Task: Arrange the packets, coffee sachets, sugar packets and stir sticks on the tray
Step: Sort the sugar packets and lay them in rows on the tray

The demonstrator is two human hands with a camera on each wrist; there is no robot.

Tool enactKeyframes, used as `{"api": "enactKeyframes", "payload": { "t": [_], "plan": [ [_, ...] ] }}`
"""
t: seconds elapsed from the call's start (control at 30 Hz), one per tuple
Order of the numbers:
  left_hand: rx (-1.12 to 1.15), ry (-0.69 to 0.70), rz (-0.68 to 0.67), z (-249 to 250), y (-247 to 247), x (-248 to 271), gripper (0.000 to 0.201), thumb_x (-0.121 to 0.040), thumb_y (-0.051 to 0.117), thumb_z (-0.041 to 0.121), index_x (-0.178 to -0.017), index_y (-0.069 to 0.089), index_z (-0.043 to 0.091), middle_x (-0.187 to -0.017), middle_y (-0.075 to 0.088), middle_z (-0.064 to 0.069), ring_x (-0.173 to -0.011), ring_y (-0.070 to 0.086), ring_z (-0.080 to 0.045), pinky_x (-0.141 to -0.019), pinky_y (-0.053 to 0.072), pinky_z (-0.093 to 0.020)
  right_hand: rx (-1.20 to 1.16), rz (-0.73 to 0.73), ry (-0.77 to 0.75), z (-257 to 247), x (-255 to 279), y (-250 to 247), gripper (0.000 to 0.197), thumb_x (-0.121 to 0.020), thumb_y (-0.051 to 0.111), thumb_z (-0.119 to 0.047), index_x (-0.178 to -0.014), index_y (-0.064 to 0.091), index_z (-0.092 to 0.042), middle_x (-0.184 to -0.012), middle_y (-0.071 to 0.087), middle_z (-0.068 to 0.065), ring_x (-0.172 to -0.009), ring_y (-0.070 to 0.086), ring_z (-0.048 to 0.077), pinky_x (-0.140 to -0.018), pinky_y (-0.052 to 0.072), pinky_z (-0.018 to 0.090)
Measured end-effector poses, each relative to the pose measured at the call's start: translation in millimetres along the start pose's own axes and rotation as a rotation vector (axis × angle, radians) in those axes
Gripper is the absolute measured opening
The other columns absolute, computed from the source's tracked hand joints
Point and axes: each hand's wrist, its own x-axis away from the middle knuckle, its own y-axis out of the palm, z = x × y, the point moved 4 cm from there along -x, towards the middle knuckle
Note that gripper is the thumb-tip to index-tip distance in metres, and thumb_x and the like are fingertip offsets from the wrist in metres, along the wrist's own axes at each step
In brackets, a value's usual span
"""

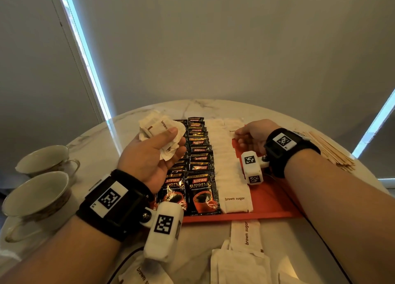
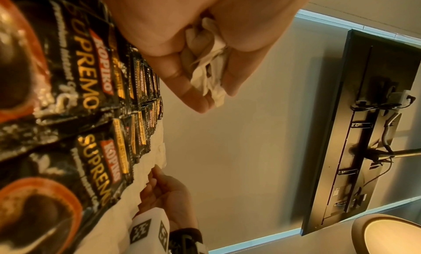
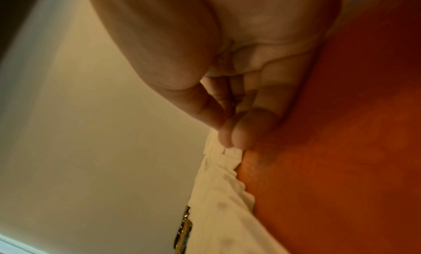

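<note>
A: Worktop (image 1: 277,251) and red tray (image 1: 267,200) first. Status?

B: Beneath the left hand (image 1: 147,155), two columns of coffee sachets (image 1: 203,189) marked "KOPIKO SUPREMO". Left of the right hand (image 1: 250,136), a column of "brown sugar" packets (image 1: 233,189).

A: Hands?

B: Left clutches a bunch of sugar packets (image 1: 160,129); right pinches one packet (image 1: 232,127) at the tray's far end. Step in hand, I judge: starting a second sugar column.

A: Next?

B: Feed packets across. Stir sticks (image 1: 329,149), right of the right hand, remain off-tray.

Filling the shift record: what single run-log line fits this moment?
left hand: holds sugar packets | right hand: placing packet at far end | tray: coffee, sugar rows | stir sticks: off tray
</note>
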Motion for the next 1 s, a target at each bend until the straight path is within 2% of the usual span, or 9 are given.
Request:
{"api": "enactKeyframes", "payload": {
  "t": [0.13, 0.27, 0.33, 0.43, 0.53, 0.63, 0.77, 0.9, 1.0],
  "plan": [
    [-0.030, -0.081, -0.005, -4, 1, 2, 0.037, -0.091, 0.073, 0.007, -0.127, 0.065, 0.002, -0.103, 0.077, -0.023, -0.075, 0.077, -0.024, -0.055, 0.061, -0.029, -0.052, 0.004, -0.004, -3, 4, 0, 0.017, -0.099, 0.053, -0.001, -0.102, 0.069, 0.003, -0.084, 0.069, 0.013, -0.062, 0.061, 0.017, -0.052, 0.054, 0.027],
    [-0.104, -0.137, -0.078, -7, 8, 8, 0.029, -0.093, 0.069, 0.004, -0.123, 0.066, 0.003, -0.091, 0.077, -0.018, -0.071, 0.075, -0.023, -0.053, 0.060, -0.028, -0.176, -0.012, -0.121, -17, 23, 3, 0.014, -0.096, 0.063, -0.008, -0.103, 0.073, -0.001, -0.082, 0.068, 0.006, -0.059, 0.057, 0.013, -0.054, 0.050, 0.026],
    [-0.154, -0.162, -0.128, -9, 12, 14, 0.027, -0.093, 0.067, 0.002, -0.120, 0.067, 0.003, -0.088, 0.077, -0.015, -0.069, 0.074, -0.022, -0.052, 0.060, -0.027, -0.196, -0.099, -0.215, -28, 47, 13, 0.017, -0.094, 0.068, -0.014, -0.105, 0.075, -0.004, -0.081, 0.068, 0.003, -0.059, 0.054, 0.012, -0.053, 0.045, 0.024],
    [-0.238, -0.210, -0.213, -12, 17, 21, 0.029, -0.093, 0.067, 0.000, -0.121, 0.068, 0.004, -0.090, 0.078, -0.014, -0.071, 0.074, -0.022, -0.052, 0.060, -0.027, -0.123, -0.372, -0.342, -40, 89, 42, 0.027, -0.092, 0.072, -0.028, -0.108, 0.075, -0.006, -0.085, 0.068, 0.000, -0.064, 0.055, 0.010, -0.058, 0.044, 0.025],
    [-0.329, -0.245, -0.300, -12, 20, 29, 0.034, -0.091, 0.068, -0.001, -0.123, 0.068, 0.008, -0.097, 0.078, -0.016, -0.076, 0.074, -0.024, -0.056, 0.060, -0.029, 0.025, -0.509, -0.459, -42, 117, 64, 0.021, -0.083, 0.080, -0.034, -0.091, 0.078, -0.014, -0.083, 0.067, 0.002, -0.077, 0.057, 0.020, -0.072, 0.048, 0.035],
    [-0.375, -0.263, -0.356, -10, 21, 33, 0.036, -0.091, 0.068, -0.002, -0.124, 0.067, 0.010, -0.103, 0.076, -0.019, -0.081, 0.072, -0.027, -0.058, 0.061, -0.030, 0.011, -0.484, -0.512, -39, 121, 68, 0.010, -0.079, 0.084, -0.023, -0.080, 0.077, -0.017, -0.087, 0.067, 0.009, -0.087, 0.056, 0.028, -0.076, 0.045, 0.041],
    [-0.347, -0.268, -0.334, -8, 21, 32, 0.032, -0.093, 0.066, -0.001, -0.123, 0.068, 0.012, -0.105, 0.077, -0.018, -0.079, 0.074, -0.026, -0.057, 0.061, -0.030, -0.126, -0.470, -0.461, -30, 119, 62, 0.014, -0.074, 0.085, -0.023, -0.079, 0.074, -0.015, -0.095, 0.067, 0.016, -0.089, 0.056, 0.030, -0.080, 0.046, 0.044],
    [-0.260, -0.238, -0.236, -6, 20, 28, 0.029, -0.095, 0.064, 0.000, -0.123, 0.067, 0.008, -0.101, 0.078, -0.019, -0.073, 0.075, -0.026, -0.052, 0.061, -0.029, -0.316, -0.420, -0.434, -31, 117, 58, 0.010, -0.093, 0.070, -0.015, -0.085, 0.065, -0.011, -0.083, 0.070, 0.009, -0.072, 0.060, 0.021, -0.065, 0.053, 0.032],
    [-0.174, -0.212, -0.145, -2, 18, 24, 0.025, -0.097, 0.062, 0.000, -0.121, 0.065, 0.004, -0.097, 0.078, -0.020, -0.072, 0.076, -0.027, -0.051, 0.061, -0.030, -0.425, -0.360, -0.443, -34, 115, 55, 0.010, -0.100, 0.062, -0.015, -0.090, 0.063, -0.013, -0.080, 0.072, 0.005, -0.066, 0.065, 0.016, -0.060, 0.056, 0.030]
  ]
}}
